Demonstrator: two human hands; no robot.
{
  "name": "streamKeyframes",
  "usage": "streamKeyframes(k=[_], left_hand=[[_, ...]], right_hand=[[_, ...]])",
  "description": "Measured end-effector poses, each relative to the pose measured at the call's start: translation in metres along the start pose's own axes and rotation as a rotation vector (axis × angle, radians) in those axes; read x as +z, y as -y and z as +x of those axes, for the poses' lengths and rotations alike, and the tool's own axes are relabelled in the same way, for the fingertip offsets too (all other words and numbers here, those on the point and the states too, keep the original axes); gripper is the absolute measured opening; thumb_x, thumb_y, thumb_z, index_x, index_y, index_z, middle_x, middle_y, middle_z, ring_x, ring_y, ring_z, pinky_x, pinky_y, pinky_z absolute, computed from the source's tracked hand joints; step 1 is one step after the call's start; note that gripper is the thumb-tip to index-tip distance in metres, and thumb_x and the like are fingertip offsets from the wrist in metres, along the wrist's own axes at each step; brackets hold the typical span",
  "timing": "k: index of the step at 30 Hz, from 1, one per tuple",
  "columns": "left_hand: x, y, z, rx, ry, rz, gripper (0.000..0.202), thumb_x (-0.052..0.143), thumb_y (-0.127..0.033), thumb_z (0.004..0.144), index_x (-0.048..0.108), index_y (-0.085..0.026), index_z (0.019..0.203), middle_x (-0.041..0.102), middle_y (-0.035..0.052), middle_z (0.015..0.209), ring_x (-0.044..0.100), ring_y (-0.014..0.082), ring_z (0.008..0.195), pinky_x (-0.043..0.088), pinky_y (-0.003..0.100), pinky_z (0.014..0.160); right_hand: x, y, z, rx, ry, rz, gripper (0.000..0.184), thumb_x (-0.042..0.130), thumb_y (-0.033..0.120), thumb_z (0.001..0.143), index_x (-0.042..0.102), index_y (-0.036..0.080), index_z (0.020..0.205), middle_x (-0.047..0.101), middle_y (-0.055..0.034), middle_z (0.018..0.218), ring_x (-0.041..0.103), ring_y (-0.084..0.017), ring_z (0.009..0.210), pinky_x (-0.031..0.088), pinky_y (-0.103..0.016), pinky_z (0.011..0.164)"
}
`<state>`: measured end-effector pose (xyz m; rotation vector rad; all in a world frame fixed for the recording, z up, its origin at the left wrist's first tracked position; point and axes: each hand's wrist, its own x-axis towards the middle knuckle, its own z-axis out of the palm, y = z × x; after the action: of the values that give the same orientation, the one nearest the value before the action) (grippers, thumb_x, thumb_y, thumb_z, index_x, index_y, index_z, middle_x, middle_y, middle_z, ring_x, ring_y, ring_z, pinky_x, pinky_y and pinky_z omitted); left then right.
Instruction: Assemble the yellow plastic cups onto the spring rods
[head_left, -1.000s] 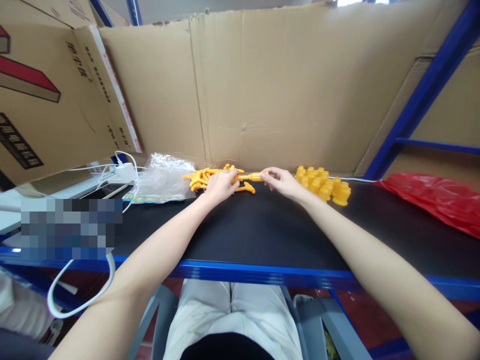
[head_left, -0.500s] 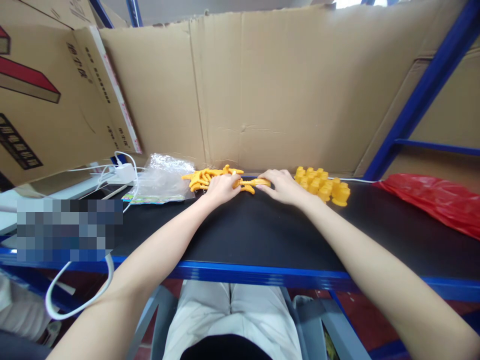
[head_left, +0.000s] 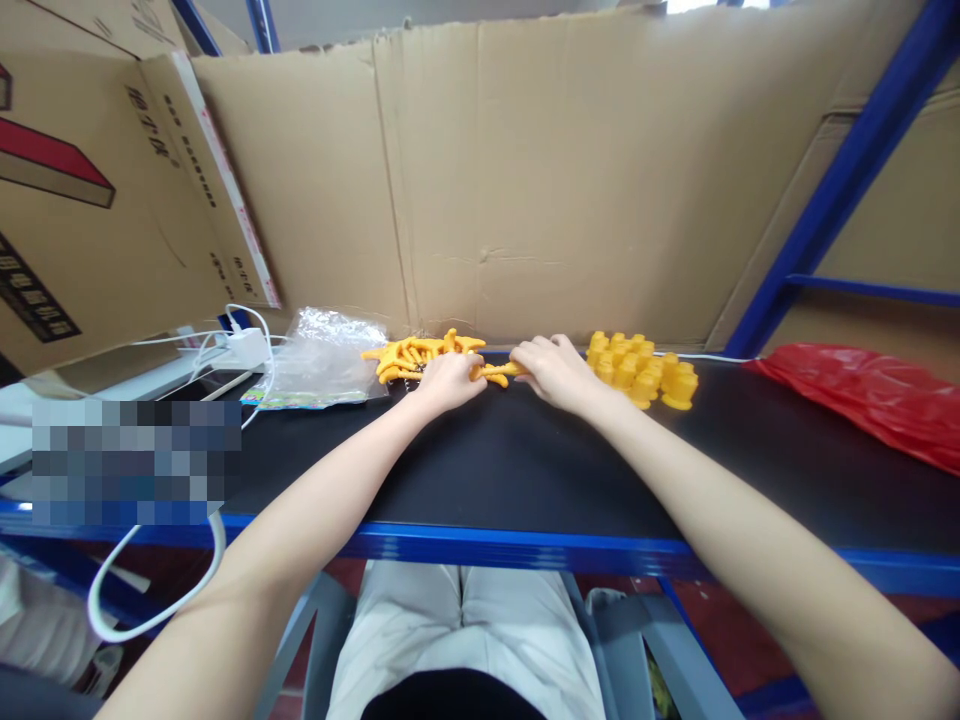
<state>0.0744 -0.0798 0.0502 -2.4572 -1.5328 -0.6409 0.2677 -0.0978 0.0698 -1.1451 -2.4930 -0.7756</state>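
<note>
Head view: At the black worktop (head_left: 525, 460), a person's left hand (head_left: 454, 380) is pinching one end of a slim yellow plastic piece (head_left: 504, 369) just right of a jumbled pile of yellow-orange plastic parts (head_left: 409, 352), and the right hand (head_left: 553, 368), farther right of the pile, is pinching the other end, its fingertips partly hidden. Yellow flanged cylinders (head_left: 649, 370) are standing well right of the pile; a clear plastic bag (head_left: 322, 362) is lying just left of it. A cardboard panel (head_left: 525, 200) is rising behind the pile.
</note>
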Motion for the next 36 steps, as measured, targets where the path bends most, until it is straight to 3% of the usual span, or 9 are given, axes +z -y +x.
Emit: streamKeyframes(k=[5,11,13,17,20,24,30,36], left_hand=[[0.0,0.001,0.0,-0.031,-0.009,-0.073,0.03,0.052,-0.035,0.078,0.065,-0.021,0.102,0.067,0.0048,0.08,0.062,0.0217,0.077,0.046,0.032,0.069],[-0.007,0.001,-0.003,-0.01,-0.004,0.035,0.032,0.051,-0.032,0.079,0.062,-0.022,0.107,0.068,0.0068,0.089,0.062,0.0237,0.085,0.045,0.033,0.073],[-0.007,-0.001,-0.003,-0.004,0.003,0.046,0.032,0.052,-0.031,0.079,0.062,-0.022,0.107,0.068,0.0067,0.09,0.062,0.0236,0.086,0.045,0.032,0.074],[-0.005,0.001,-0.001,-0.003,-0.013,0.054,0.028,0.052,-0.034,0.079,0.064,-0.022,0.101,0.068,0.0055,0.084,0.062,0.0225,0.082,0.045,0.031,0.071],[-0.004,0.01,0.001,-0.048,-0.047,0.075,0.027,0.053,-0.036,0.077,0.065,-0.02,0.095,0.068,0.0062,0.082,0.062,0.0224,0.079,0.045,0.031,0.068],[-0.003,0.027,0.006,-0.134,-0.053,0.096,0.024,0.045,-0.031,0.081,0.066,-0.019,0.085,0.067,0.0062,0.078,0.061,0.0198,0.076,0.045,0.029,0.067],[0.001,0.04,0.008,-0.149,-0.11,0.078,0.033,0.042,-0.017,0.079,0.061,-0.024,0.105,0.066,0.0047,0.095,0.06,0.0195,0.088,0.044,0.029,0.074],[0.005,0.044,0.003,-0.012,-0.138,0.078,0.039,0.041,-0.014,0.081,0.053,-0.021,0.117,0.056,0.0086,0.105,0.053,0.0198,0.098,0.042,0.031,0.08]], right_hand=[[-0.001,0.001,-0.001,-0.011,-0.088,-0.071,0.018,0.039,0.016,0.087,0.052,0.017,0.099,0.059,-0.0109,0.098,0.049,-0.023,0.089,0.025,-0.034,0.075],[0.011,-0.002,-0.003,0.055,0.046,0.059,0.024,0.04,0.033,0.089,0.053,0.017,0.102,0.063,-0.0096,0.096,0.053,-0.023,0.089,0.027,-0.032,0.071],[0.01,-0.002,-0.003,0.061,0.068,0.053,0.02,0.043,0.03,0.088,0.053,0.017,0.098,0.064,-0.0086,0.093,0.053,-0.023,0.088,0.026,-0.032,0.07],[0.002,-0.005,-0.003,0.067,-0.008,-0.011,0.015,0.043,0.015,0.083,0.052,0.017,0.095,0.063,-0.0086,0.091,0.052,-0.023,0.088,0.026,-0.033,0.071],[0.0,-0.016,-0.006,0.158,-0.055,-0.008,0.017,0.044,0.016,0.081,0.051,0.016,0.096,0.062,-0.0093,0.09,0.052,-0.023,0.087,0.027,-0.033,0.072],[0.004,-0.034,-0.011,0.325,-0.065,-0.019,0.021,0.047,0.031,0.081,0.054,0.015,0.093,0.06,-0.012,0.096,0.052,-0.026,0.09,0.03,-0.036,0.073],[0.01,-0.053,-0.017,0.513,0.055,-0.066,0.026,0.046,0.035,0.079,0.059,0.014,0.088,0.061,-0.0144,0.095,0.054,-0.029,0.089,0.035,-0.039,0.073],[0.018,-0.059,-0.021,0.612,0.191,-0.071,0.027,0.045,0.028,0.077,0.06,0.013,0.094,0.063,-0.0166,0.099,0.056,-0.031,0.091,0.034,-0.046,0.078]])
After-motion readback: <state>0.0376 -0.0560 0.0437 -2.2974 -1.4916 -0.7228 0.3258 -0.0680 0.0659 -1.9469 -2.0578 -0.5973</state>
